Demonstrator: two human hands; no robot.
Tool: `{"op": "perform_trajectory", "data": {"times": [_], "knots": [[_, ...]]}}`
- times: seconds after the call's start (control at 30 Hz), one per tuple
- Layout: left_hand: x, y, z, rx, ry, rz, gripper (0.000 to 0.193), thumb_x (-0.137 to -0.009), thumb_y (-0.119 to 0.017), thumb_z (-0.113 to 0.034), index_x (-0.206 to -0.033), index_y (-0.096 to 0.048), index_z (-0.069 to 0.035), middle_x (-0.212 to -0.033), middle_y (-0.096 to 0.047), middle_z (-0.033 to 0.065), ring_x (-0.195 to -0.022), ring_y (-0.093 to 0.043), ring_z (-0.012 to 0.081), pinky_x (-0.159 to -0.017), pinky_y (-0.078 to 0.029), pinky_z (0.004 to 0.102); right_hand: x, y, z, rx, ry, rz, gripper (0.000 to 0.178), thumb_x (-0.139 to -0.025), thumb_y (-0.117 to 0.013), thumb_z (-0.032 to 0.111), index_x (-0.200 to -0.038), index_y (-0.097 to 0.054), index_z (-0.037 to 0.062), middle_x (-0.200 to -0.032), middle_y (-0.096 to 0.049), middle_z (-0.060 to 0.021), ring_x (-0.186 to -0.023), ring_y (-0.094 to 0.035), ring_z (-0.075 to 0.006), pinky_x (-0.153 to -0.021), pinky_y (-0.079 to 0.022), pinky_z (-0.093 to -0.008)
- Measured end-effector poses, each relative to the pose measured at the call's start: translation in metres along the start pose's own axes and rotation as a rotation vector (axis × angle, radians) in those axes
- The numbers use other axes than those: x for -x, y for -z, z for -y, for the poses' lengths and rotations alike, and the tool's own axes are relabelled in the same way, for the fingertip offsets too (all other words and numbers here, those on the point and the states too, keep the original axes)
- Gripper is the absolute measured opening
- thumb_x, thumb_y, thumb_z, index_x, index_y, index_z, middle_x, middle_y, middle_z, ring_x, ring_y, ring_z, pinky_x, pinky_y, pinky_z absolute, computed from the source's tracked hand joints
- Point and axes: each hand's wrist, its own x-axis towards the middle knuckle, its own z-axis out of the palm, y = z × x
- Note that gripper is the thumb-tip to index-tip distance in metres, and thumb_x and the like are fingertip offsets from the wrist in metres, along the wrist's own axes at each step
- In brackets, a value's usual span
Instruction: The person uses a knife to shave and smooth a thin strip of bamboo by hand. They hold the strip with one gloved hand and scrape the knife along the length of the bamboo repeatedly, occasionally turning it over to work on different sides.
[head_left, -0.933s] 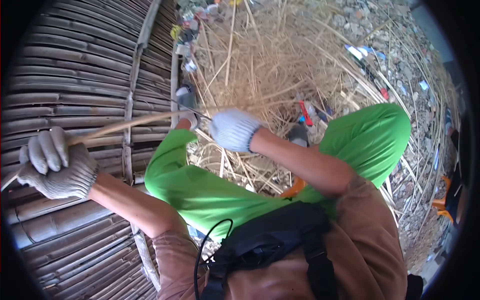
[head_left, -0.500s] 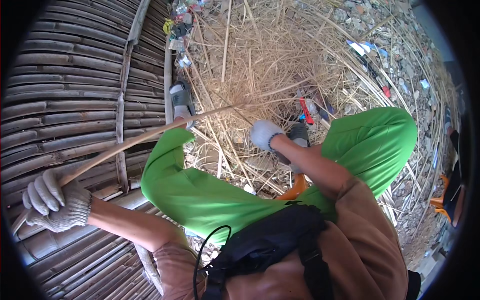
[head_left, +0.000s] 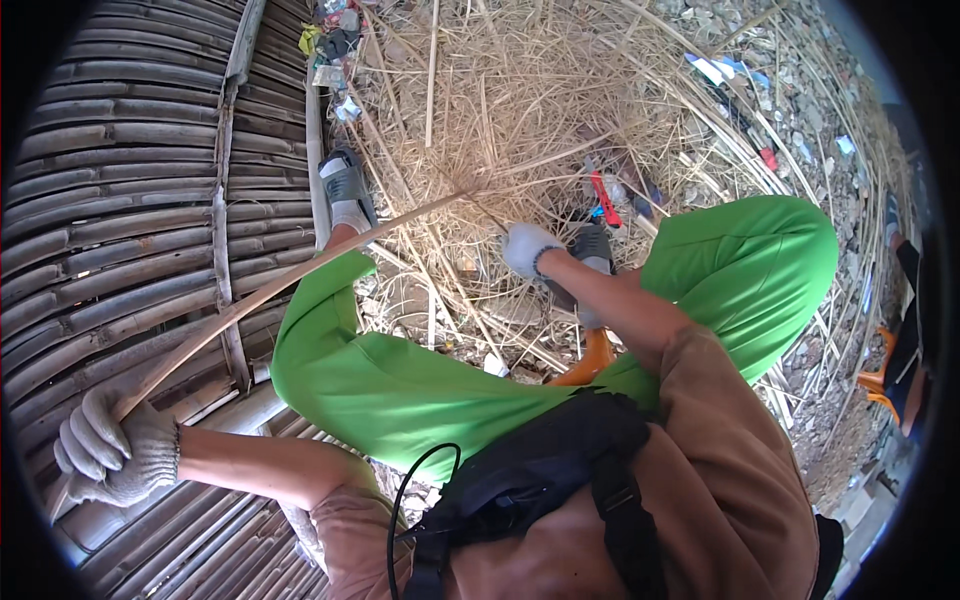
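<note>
A long, thin bamboo strip [head_left: 290, 275] slants from the lower left up to the pile of shavings. My left hand [head_left: 125, 455], in a grey knit glove, is closed around its near end. Toward the strip's far end, my right hand [head_left: 528, 250], in a pale glove, is clenched on a thin, dark, blade-like tool [head_left: 486, 212]. That tool reaches up to the strip; its handle is hidden in the fist. Curly pale bamboo shavings [head_left: 500, 110] lie beyond the hands, between my shoes.
A wall or platform of bamboo slats [head_left: 130, 210] stands at the left. A red-handled tool [head_left: 605, 197] lies by my right shoe [head_left: 592, 247]. I sit on something orange [head_left: 590, 360]. Loose strips and litter cover rubble on the right, where another person's leg [head_left: 908, 350] shows.
My left hand has moved lower with the near end of the bamboo strip. The right hand stays close to the strip's far part. The whole view has shifted slightly.
</note>
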Motion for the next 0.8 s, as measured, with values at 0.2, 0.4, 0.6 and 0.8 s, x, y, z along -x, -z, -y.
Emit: {"op": "perform_trajectory", "data": {"times": [0.2, 0.4, 0.6, 0.8], "knots": [[0.001, 0.035, -0.025, -0.012, 0.03, -0.076, 0.024, -0.088, -0.064, -0.029, -0.071, -0.055, -0.015, -0.051, -0.051, -0.005, -0.037, -0.046, 0.0102, -0.039, -0.039, 0.0244, 0.032, 0.036, 0.107, -0.352, 0.166, -0.234, 0.037, -0.098, -0.051, 0.025, -0.09, -0.076, -0.0014, -0.094, -0.074, -0.0276, -0.085, -0.074, -0.0418, -0.085, -0.061, -0.0511], [0.006, 0.041, -0.026, -0.032, 0.0, -0.116, 0.022, -0.087, -0.065, -0.026, -0.072, -0.055, -0.014, -0.053, -0.052, -0.005, -0.039, -0.047, 0.0104, -0.041, -0.04, 0.0254, -0.01, -0.029, -0.001, -0.384, -0.26, -0.046, 0.032, -0.095, -0.056, 0.017, -0.11, -0.078, 0.0009, -0.1, -0.078, -0.0212, -0.088, -0.076, -0.0378, -0.081, -0.063, -0.0462], [0.004, 0.042, -0.025, -0.122, -0.055, -0.163, 0.019, -0.089, -0.065, -0.018, -0.074, -0.054, -0.014, -0.055, -0.051, -0.0046, -0.041, -0.044, 0.0101, -0.043, -0.036, 0.0261, -0.005, -0.005, 0.061, -0.552, -0.222, -0.114, 0.038, -0.103, -0.052, 0.026, -0.104, -0.08, 0.001, -0.101, -0.079, -0.0195, -0.089, -0.077, -0.0368, -0.081, -0.062, -0.0464], [-0.002, 0.029, -0.012, -0.077, 0.003, -0.116, 0.021, -0.088, -0.068, -0.016, -0.073, -0.053, -0.015, -0.056, -0.05, -0.0054, -0.043, -0.043, 0.0097, -0.044, -0.036, 0.0261, -0.028, -0.069, 0.011, -0.203, -0.061, -0.273, 0.03, -0.095, -0.062, 0.029, -0.101, -0.081, 0.0058, -0.109, -0.078, -0.0202, -0.089, -0.078, -0.0354, -0.084, -0.062, -0.0461]]}}
